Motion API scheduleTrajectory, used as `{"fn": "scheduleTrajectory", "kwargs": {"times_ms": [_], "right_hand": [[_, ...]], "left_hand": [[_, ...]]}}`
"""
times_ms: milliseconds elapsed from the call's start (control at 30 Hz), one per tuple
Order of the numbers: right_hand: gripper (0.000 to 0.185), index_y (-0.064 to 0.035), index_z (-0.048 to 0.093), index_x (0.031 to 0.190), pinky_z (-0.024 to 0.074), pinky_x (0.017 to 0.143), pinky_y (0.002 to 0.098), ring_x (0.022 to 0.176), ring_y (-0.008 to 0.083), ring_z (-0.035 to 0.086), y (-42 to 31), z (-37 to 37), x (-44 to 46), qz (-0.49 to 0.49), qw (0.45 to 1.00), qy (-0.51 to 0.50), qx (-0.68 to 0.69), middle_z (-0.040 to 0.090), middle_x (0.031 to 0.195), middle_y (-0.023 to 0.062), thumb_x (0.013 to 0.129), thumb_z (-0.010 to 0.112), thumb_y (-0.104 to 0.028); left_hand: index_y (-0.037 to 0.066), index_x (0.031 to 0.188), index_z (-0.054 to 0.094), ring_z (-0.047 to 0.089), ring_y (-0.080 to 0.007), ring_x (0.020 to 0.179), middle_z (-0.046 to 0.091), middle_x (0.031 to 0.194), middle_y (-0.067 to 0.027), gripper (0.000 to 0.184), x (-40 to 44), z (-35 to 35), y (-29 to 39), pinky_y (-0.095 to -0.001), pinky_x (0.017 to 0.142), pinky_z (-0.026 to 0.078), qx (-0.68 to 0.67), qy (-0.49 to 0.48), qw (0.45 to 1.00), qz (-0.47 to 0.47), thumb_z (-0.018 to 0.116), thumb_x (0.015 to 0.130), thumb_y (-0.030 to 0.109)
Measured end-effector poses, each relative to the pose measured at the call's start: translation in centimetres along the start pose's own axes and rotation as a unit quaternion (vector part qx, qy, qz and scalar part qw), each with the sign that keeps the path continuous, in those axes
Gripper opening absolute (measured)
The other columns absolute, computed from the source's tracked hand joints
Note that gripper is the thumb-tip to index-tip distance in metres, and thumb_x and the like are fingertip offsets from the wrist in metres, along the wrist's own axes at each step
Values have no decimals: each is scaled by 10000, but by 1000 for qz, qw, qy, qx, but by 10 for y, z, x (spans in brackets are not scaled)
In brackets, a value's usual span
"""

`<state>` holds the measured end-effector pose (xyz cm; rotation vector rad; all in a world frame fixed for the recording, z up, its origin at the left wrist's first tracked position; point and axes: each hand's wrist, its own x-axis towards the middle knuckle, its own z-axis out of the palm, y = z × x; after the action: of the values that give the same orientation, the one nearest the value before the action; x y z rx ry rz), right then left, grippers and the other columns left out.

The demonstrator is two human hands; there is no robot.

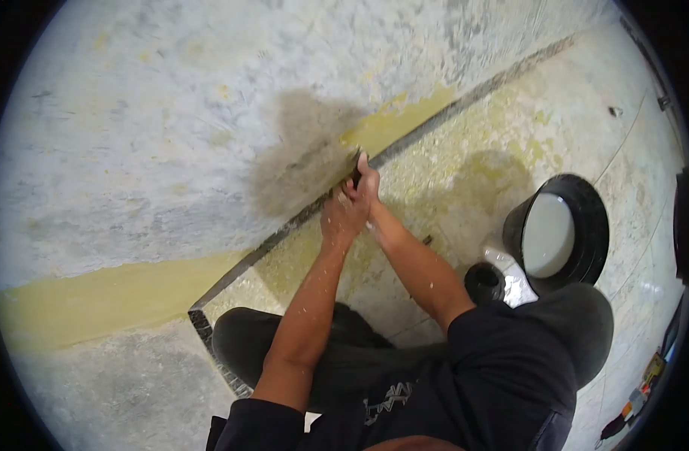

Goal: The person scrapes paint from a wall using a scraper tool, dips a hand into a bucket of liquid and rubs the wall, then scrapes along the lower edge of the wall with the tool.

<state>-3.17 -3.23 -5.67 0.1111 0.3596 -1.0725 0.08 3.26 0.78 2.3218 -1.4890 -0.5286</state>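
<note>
My left hand (342,216) and my right hand (368,186) are closed together, one against the other, low on the wall. Between them a small dark tool, apparently a scraper (356,161), sticks out toward the wall; its handle is hidden by my fingers. Its tip is at the ragged end of a yellow paint band (412,119) along the wall's foot. Left of my hands the grey-white wall (172,165) is patchy, and more yellow paint (119,293) shows farther left. Pale specks dot my forearms.
A black bucket (598,233) of milky liquid stands on the right, beside a small black round container (485,283) and a shiny white plastic bag (513,282). Yellow flakes (502,120) litter the floor along the dark skirting (502,79). Colourful items (637,395) lie at the far right.
</note>
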Motion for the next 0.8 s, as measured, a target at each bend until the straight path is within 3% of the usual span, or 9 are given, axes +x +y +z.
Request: {"fn": "scheduleTrajectory", "kwargs": {"times_ms": [67, 133, 233, 300, 400, 500, 633, 700, 800], "right_hand": [[460, -89, 540, 765, 261, 306, 249, 308, 129, 314, -6, -3, -8, 4, 997, -30, -68, 458, 478, 17, 917, 467, -517], [432, -85, 549, 778, 268, 303, 249, 301, 134, 326, 3, 1, -12, 6, 999, -34, -19, 468, 482, 21, 909, 503, -494], [410, -86, 557, 766, 276, 305, 251, 311, 135, 349, 27, 3, -14, 18, 999, 47, -2, 476, 488, 28, 896, 542, -474], [411, -90, 555, 737, 281, 309, 252, 334, 132, 374, 45, -3, -21, 65, 995, 57, -45, 478, 494, 29, 887, 561, -472], [418, -93, 550, 711, 280, 310, 255, 348, 135, 386, 52, -7, -19, 73, 996, 46, -36, 470, 493, 28, 889, 561, -471], [428, -93, 548, 713, 280, 311, 267, 343, 142, 379, 39, -5, -9, 37, 998, 51, -17, 461, 488, 25, 886, 558, -484], [455, -101, 526, 685, 266, 316, 275, 326, 151, 341, 9, 8, -5, -17, 999, 34, 23, 446, 475, 28, 887, 536, -508], [469, -104, 517, 675, 261, 317, 272, 322, 153, 333, -9, 17, -2, -24, 999, 27, 12, 442, 471, 28, 888, 520, -522], [504, -112, 504, 660, 248, 320, 260, 321, 152, 331, -14, 12, 2, 1, 997, 76, -1, 432, 460, 24, 895, 468, -557]], "left_hand": [[8, 1042, 536, 619, -393, 889, 651, 884, -163, 618, -2, -8, 15, -449, 778, 473, -18, -6, 1000, -17, 547, 805, 578], [0, 1048, 536, 616, -391, 901, 651, 891, -155, 634, -12, -18, 17, -450, 787, 468, -15, -33, 999, -39, 546, 803, 585], [-6, 1051, 540, 615, -378, 936, 651, 927, -168, 668, -17, -27, 4, -444, 813, 463, 13, -43, 996, -71, 538, 796, 612], [-64, 1087, 545, 581, -432, 979, 628, 970, -259, 815, -25, -27, -17, -442, 832, 450, 8, -21, 995, -94, 466, 795, 692], [-65, 1050, 557, 590, -426, 967, 635, 963, -256, 769, -25, -33, -18, -435, 822, 457, 1, -33, 994, -106, 483, 808, 661], [-9, 1034, 563, 611, -399, 937, 649, 933, -206, 715, -13, -29, -12, -438, 813, 471, 30, -39, 997, -57, 513, 786, 660], [6, 1002, 572, 609, -403, 942, 646, 935, -214, 689, 6, -25, 12, -443, 814, 472, 7, -44, 998, -48, 514, 788, 659], [21, 988, 570, 608, -408, 934, 645, 934, -212, 662, 12, -16, 12, -447, 808, 476, 49, -41, 998, 19, 520, 790, 651], [26, 1014, 571, 604, -413, 935, 646, 937, -211, 662, 10, -6, 10, -448, 818, 474, 33, -18, 999, 13, 512, 797, 649]]}}
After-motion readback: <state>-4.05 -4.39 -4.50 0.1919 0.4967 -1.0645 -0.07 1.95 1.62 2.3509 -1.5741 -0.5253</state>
